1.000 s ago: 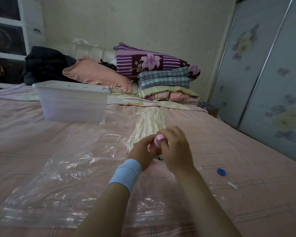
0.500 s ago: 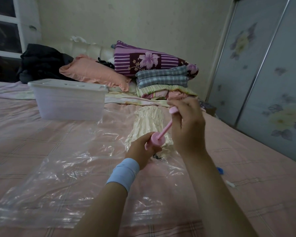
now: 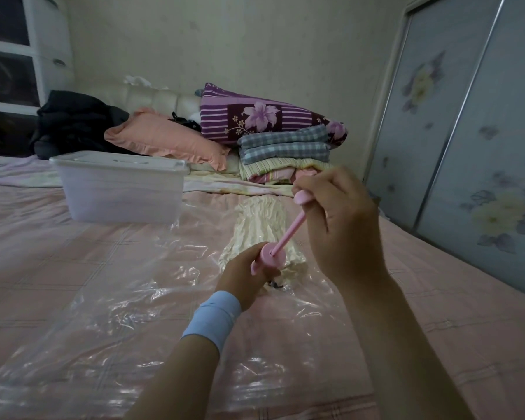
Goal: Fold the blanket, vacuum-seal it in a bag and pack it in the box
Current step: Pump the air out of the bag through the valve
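A clear plastic vacuum bag (image 3: pixel 128 313) lies flat on the pink bed. Inside it, a cream blanket (image 3: pixel 259 225) is squeezed into a narrow, wrinkled bundle. A pink hand pump (image 3: pixel 272 256) stands on the bag near the blanket's near end. My left hand (image 3: pixel 243 278) grips the pump's round body. My right hand (image 3: pixel 340 219) holds the pump's handle, and the pink rod (image 3: pixel 290 231) is drawn out, slanting up to the right. A translucent white storage box (image 3: pixel 122 189) with its lid on sits farther back on the left.
Folded blankets (image 3: pixel 285 153) and pillows (image 3: pixel 170 140) are stacked at the headboard, with dark clothing (image 3: pixel 73 122) on the left. Sliding wardrobe doors (image 3: pixel 467 116) run along the bed's right side.
My right hand has risen from the pump body and pulled the rod out. It has moved little in the last half second. My left hand has stayed on the pump.
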Demonstrator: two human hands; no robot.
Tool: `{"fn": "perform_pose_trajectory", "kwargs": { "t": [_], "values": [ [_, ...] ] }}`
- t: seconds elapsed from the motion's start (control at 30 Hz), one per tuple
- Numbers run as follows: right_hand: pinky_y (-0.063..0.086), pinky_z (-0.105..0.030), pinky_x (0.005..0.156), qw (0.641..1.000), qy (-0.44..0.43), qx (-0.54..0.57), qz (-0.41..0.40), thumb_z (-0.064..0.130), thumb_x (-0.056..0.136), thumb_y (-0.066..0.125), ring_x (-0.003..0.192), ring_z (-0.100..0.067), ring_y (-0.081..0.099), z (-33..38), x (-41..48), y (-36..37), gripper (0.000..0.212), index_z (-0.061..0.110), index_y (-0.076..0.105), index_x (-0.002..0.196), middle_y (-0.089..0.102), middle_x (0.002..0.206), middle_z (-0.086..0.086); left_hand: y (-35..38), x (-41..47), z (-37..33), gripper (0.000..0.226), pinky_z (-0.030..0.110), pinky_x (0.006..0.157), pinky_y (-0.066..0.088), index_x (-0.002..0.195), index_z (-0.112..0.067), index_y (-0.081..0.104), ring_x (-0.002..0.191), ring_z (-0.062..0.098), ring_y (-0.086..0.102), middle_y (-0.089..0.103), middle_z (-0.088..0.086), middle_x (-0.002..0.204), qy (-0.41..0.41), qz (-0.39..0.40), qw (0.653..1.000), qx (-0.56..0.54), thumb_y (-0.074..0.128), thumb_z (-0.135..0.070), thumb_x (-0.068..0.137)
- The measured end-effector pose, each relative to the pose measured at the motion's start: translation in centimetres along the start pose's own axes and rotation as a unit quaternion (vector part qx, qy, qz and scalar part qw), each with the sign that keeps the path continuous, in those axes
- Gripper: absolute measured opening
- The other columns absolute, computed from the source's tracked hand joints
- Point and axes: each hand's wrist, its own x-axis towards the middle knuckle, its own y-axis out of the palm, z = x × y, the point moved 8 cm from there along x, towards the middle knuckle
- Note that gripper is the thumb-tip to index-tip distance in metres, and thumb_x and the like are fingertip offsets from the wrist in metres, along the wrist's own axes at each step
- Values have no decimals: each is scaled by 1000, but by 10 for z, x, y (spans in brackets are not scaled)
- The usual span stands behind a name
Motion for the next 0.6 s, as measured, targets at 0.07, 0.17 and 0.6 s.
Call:
{"fn": "perform_pose_trajectory", "kwargs": {
  "t": [0.07, 0.17, 0.6],
  "values": [
    [52, -30, 83, 1000, 0, -1, -21, 12, 100, 49, 96, -23, 59, 2, -5, 4, 25, 3, 72, 104, 65, 99, -9, 1, -1, -1, 46, 1, 73, 38, 117, -40, 62, 86, -7, 58, 66, -19, 99, 2, 7, 1000, 11, 76, -18, 78],
    [49, -32, 99, 998, 61, 5, 34, 16, 99, 44, 114, -23, 56, -18, -34, 36, 31, 6, 71, 112, 65, 116, -11, 1, -5, -6, 40, -2, 67, 37, 107, -42, 61, 77, -20, 55, 64, -23, 90, 9, 12, 1000, 12, 74, -15, 81],
    [55, -29, 80, 996, 29, -14, 83, 12, 96, 51, 94, -19, 61, -7, -14, 6, 19, 9, 69, 102, 66, 101, -4, 3, -10, -7, 41, 7, 65, 44, 110, -38, 59, 75, -15, 56, 63, -21, 90, 7, -5, 1000, -4, 72, -12, 82]
  ]
}}
